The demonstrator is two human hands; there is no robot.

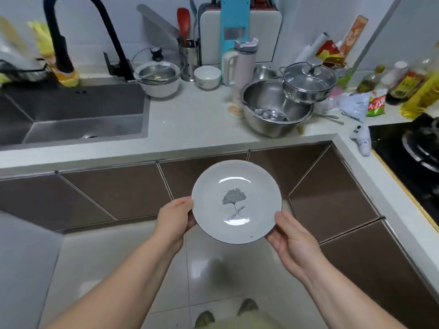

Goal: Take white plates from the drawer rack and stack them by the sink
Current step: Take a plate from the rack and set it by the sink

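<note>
both grips' fingers hidden under plate; sink cut off at left edge.

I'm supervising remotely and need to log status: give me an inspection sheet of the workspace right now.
Surface: countertop has a bare patch right of the sink; no plate stack there yet.
Job's things: one white plate with a leaf print, held level in front of the cabinets; drawer rack not in view.
Clutter: steel bowl, lidded pot, white bowls, tumbler and bottles crowd the right side.
Grippers: left hand and right hand grip opposite rims.
Cables: nothing seen.
Surroundings: black faucet, gas stove, tiled floor.
</note>
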